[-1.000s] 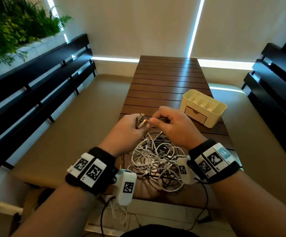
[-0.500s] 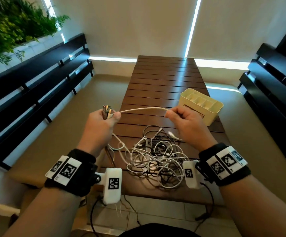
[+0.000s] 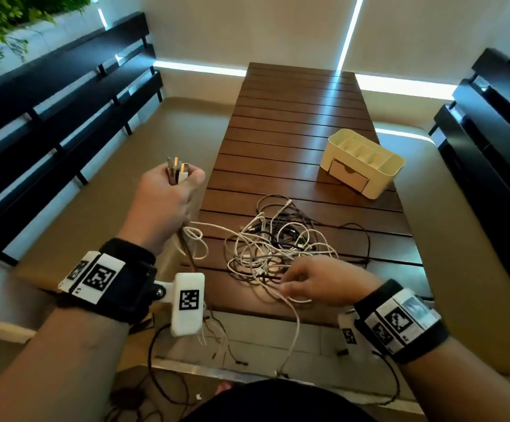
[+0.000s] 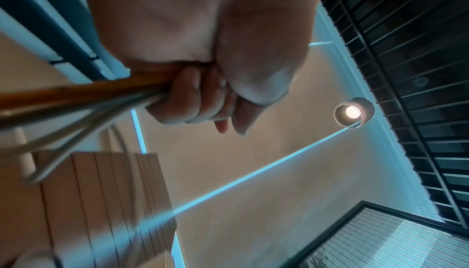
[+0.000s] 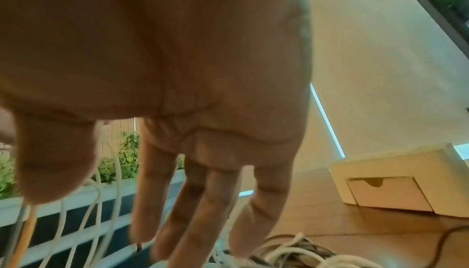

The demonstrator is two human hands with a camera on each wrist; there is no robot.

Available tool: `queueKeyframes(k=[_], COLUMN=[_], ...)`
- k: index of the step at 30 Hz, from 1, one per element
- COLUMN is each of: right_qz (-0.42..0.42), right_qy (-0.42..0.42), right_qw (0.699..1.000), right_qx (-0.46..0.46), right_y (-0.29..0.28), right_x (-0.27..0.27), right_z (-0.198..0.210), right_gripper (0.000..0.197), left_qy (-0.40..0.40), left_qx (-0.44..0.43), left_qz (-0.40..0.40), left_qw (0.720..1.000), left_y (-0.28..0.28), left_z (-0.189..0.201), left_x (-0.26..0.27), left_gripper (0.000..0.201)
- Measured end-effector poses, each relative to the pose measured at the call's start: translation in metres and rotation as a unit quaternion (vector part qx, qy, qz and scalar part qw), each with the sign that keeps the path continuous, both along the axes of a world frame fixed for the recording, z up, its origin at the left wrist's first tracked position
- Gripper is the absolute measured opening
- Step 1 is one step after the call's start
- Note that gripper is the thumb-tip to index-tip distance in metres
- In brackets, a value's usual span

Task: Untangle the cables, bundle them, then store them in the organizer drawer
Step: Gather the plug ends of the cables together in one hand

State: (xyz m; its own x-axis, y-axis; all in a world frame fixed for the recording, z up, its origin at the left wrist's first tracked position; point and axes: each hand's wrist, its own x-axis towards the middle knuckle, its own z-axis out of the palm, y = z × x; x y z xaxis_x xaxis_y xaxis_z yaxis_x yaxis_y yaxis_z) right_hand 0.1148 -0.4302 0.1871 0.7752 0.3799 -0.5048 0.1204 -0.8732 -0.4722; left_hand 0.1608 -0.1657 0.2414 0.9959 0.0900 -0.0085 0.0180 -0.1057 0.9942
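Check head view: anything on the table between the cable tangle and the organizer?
Nothing. In the head view, bare wooden slats separate the cable tangle from the organizer; its drawer is closed.

Tangle of cables (image 3: 281, 239) lies on the near end of the surface (image 3: 296, 117), the organizer (image 3: 362, 161) behind it and to the right, well apart, its drawer (image 3: 348, 175) facing the near side. Left hand (image 3: 162, 202) is raised off the surface's left edge, a bunch of plug ends (image 3: 177, 170) sticking up from it, their cords running down right into the tangle. Right hand (image 3: 317, 281) sits at the tangle's near right edge, fingers (image 5: 193, 212) reaching down among the loops.
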Motion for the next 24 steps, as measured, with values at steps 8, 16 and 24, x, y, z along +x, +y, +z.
queueKeyframes(k=[8,16,24], right_qz=[-0.006,-0.001,0.000], right_qy=[-0.088,0.075,-0.027], right_qw=[0.969,0.943,0.978], right_qx=[0.232,0.324,0.208], right_y=[0.036,0.071,0.062], right_x=[0.010,-0.004,0.021], right_z=[0.029,0.004,0.000], right_gripper=[0.078,0.030,0.057], left_qy=[0.013,0.002,0.072], left_qx=[-0.113,-0.238,-0.235], left_qz=[-0.182,-0.104,-0.106], left_qw=[0.977,0.966,0.964], left_y=[-0.051,-0.033,-0.020], left_z=[0.008,0.029,-0.009], left_x=[-0.032,-0.024,-0.026], left_gripper=[0.003,0.018,0.018])
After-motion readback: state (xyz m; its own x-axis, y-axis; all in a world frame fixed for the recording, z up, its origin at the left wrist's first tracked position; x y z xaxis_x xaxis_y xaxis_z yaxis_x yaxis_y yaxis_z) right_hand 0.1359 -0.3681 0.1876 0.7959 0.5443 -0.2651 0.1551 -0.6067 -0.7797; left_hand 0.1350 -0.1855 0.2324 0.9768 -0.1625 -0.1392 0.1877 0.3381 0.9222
